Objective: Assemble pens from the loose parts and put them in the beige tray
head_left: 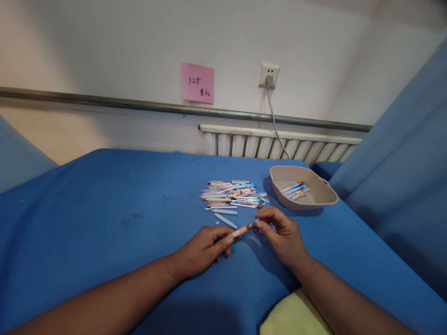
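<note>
Head view: orange pen (240, 231) pinched in the nearly closed left hand (206, 249), on the near side of the pile of pens (223, 200); its long axis slants away and rightward, brown end towards the right hand (284, 235), whose fingertips are drawn together just beside it, their hold unclear

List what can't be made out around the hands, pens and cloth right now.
All in the head view:
- Right hand: whatever its fingertips may pinch is hidden by the thumb and fingers.
- Orange pen: its rear end is covered by the left hand.
- Pen pile: overlapping and too small to count.
- Yellow cloth: cut off by the bottom edge, partly behind the right forearm.
- Pink note: lower writing too small to read surely.
</note>
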`<state>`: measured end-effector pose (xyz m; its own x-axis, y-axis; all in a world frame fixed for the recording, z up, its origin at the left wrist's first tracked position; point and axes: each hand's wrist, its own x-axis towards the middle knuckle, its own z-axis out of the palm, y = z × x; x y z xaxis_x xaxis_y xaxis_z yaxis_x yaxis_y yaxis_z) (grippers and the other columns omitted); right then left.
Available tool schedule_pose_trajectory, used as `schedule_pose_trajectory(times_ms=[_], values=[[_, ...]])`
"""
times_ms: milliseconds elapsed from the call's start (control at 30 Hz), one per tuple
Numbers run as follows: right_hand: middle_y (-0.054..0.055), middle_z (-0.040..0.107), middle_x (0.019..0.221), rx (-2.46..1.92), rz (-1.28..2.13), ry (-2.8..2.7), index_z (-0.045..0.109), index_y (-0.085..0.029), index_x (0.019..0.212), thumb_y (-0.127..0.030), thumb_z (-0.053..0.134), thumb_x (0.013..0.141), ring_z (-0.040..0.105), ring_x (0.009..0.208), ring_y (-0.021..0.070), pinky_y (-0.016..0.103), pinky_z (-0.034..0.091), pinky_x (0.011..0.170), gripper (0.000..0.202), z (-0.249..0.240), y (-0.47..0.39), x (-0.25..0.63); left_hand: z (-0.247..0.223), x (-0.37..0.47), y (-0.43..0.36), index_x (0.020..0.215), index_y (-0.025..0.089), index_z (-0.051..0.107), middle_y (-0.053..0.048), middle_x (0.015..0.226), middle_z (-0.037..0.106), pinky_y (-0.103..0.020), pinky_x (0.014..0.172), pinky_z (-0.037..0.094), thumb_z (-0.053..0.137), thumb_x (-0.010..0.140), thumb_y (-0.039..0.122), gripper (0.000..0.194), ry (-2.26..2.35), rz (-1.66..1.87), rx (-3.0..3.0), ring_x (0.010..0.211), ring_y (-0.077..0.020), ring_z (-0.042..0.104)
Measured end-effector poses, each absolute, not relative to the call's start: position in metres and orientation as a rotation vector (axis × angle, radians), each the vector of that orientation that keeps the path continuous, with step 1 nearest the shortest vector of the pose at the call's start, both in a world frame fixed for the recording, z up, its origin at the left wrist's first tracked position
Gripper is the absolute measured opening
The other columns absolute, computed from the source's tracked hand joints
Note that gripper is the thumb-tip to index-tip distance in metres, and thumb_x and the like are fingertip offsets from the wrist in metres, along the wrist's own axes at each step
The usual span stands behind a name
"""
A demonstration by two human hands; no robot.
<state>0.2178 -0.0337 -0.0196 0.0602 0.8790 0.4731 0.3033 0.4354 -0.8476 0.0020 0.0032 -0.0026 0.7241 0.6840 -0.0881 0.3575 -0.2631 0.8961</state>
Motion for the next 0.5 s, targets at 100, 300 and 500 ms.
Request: schedule_pose_trajectory(times_ms=[100, 300, 500], values=[[0.002, 0.062, 0.079, -1.097, 0.642, -1.463, 0.061, -0.020, 0.088, -0.029, 0.062, 0.081, 0.057, 0.069, 0.0147, 0.029, 0.048, 0.067, 0.011, -0.020, -0.035, 0.215, -0.001, 0.004, 0.000, 0.100, 0.016, 0.062, 0.001, 0.070, 0.060, -0.018, 0.051, 0.037, 0.041, 0.092, 0.045, 0.037, 0.772, 0.341, 1.787, 0.054, -0.0086, 0.048], [0.001, 0.062, 0.078, -1.107, 0.671, -1.420, 0.058, -0.021, 0.088, -0.027, 0.064, 0.079, 0.057, 0.071, 0.0149, 0.028, 0.047, 0.067, 0.012, -0.020, -0.039, 0.209, -0.002, 0.007, -0.004, 0.103, 0.015, 0.057, -0.001, 0.072, 0.062, -0.019, 0.052, 0.039, 0.042, 0.092, 0.046, 0.036, 0.674, 0.290, 1.663, 0.054, -0.0084, 0.050], [0.001, 0.062, 0.082, -1.040, 0.757, -1.420, 0.052, -0.022, 0.110, -0.029, 0.063, 0.081, 0.057, 0.072, 0.0142, 0.027, 0.045, 0.066, 0.032, -0.018, -0.040, 0.205, -0.004, 0.008, -0.005, 0.100, 0.015, 0.054, -0.003, 0.079, 0.065, -0.021, 0.056, 0.041, 0.043, 0.091, 0.047, 0.035, 0.653, 0.312, 1.589, 0.058, -0.0094, 0.054]])
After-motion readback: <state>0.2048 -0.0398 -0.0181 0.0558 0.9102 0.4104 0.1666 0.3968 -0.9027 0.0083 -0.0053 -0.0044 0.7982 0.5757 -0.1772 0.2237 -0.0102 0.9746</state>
